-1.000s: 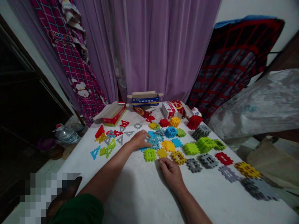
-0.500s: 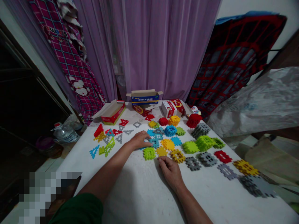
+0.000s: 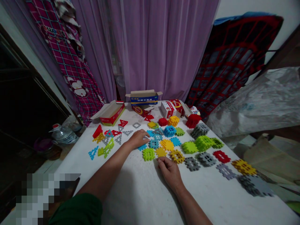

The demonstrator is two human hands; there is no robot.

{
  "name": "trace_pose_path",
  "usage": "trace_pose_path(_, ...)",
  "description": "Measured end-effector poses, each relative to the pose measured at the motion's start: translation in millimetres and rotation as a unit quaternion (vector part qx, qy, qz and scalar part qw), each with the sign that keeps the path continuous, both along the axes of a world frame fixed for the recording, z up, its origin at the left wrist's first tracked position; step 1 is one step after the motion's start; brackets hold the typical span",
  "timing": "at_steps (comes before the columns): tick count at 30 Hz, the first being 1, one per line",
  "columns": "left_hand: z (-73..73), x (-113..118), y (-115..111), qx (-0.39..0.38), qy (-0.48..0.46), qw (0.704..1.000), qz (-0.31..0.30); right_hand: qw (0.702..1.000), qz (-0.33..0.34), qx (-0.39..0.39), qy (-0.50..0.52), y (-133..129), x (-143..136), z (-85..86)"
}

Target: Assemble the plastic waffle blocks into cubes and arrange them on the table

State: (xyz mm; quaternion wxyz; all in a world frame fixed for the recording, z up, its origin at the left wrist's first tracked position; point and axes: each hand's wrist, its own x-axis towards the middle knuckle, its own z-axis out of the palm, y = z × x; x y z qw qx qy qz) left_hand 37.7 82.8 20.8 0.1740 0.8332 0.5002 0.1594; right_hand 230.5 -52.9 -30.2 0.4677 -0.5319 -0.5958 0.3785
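Observation:
My left hand (image 3: 140,138) is over the blue pieces near the middle of the table, its fingers apart and nothing held in them. Just right of its fingertips lies a teal window piece (image 3: 153,143), and a blue piece (image 3: 142,147) shows partly under the hand. My right hand (image 3: 169,168) rests on the white table with its fingers curled together; whether anything is inside is hidden. In front of it are a yellow piece (image 3: 161,152) and a lime window piece (image 3: 148,154). A yellow window piece (image 3: 177,156) lies beyond its right side.
Open boxes, one red (image 3: 112,114) and one blue (image 3: 144,99), stand at the back of the table (image 3: 140,193). Triangular pieces (image 3: 108,148) lie left. Stacks of green (image 3: 203,143), red (image 3: 193,121) and grey (image 3: 207,159) pieces stand right.
My left hand has drawn back slightly from the teal window piece, which now lies free of its fingers. My right hand is nearly unchanged. The whole view has shifted a little.

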Motion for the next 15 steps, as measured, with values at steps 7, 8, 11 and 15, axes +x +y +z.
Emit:
trace_pose_path(7,4.9,6.9,21.3,0.031,0.020,0.999,0.031,1.000,0.003,0.003,0.002,-0.1,-0.5,-0.3)
trace_pose_path(8,4.3,10.3,24.9,0.039,0.030,0.998,0.030,1.000,0.003,0.004,0.002,0.1,-0.4,-0.9)
trace_pose_path(11,2.1,23.6,34.9,0.057,0.067,0.996,0.021,1.000,0.009,0.004,0.002,0.6,0.3,-3.1)
trace_pose_path(15,-0.7,42.5,42.6,0.063,0.109,0.992,0.008,1.000,0.017,0.003,-0.002,0.7,0.5,-5.2)
